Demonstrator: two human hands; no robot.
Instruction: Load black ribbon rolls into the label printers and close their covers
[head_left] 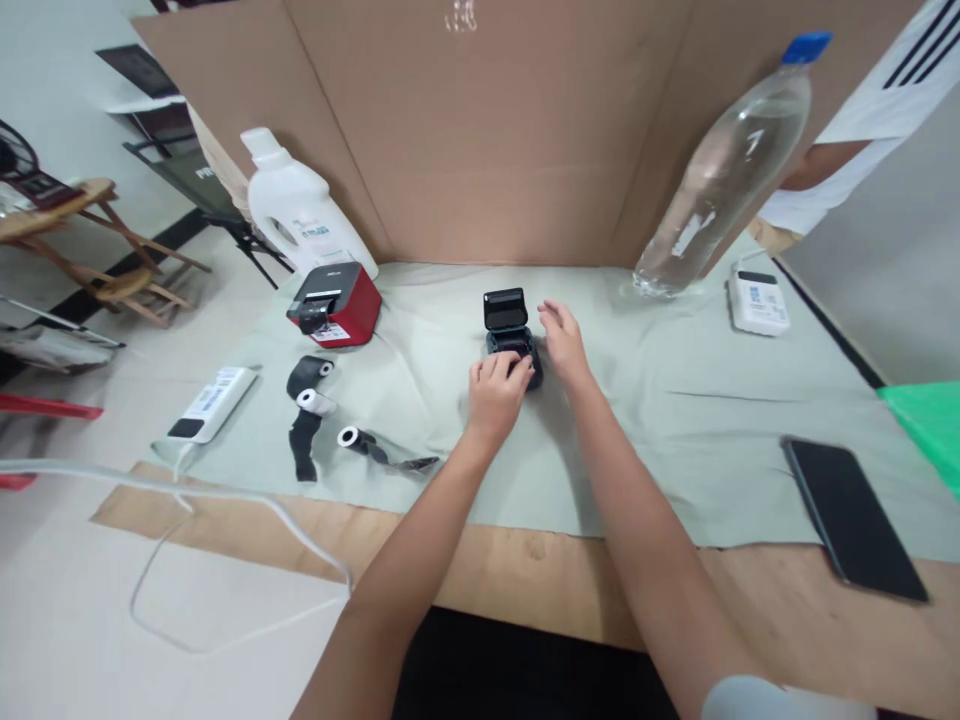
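Note:
A small black device (pixel 504 310), like a portable printer, stands near the middle of the cloth with its lid tipped up and back. My left hand (pixel 495 395) is at its front, fingers bent over the near edge and closed on it. Those fingers hide part of the open compartment. Just right of the device, my right hand (pixel 564 345) hovers with its fingers slightly curled and apart, nothing seen in them. To the left lie a loose black-and-white paper roll (pixel 315 402), a dark roll (pixel 304 376) and another roll with a dark strip (pixel 360 440).
A red and black printer (pixel 352 305) sits at the left, before a white jug (pixel 300 210). A tall clear bottle (pixel 731 180) leans against the cardboard (pixel 487 130). White power banks (pixel 757 303) lie at both sides; a phone (pixel 855 515) is front right. A person's sleeve (pixel 900 95) shows behind.

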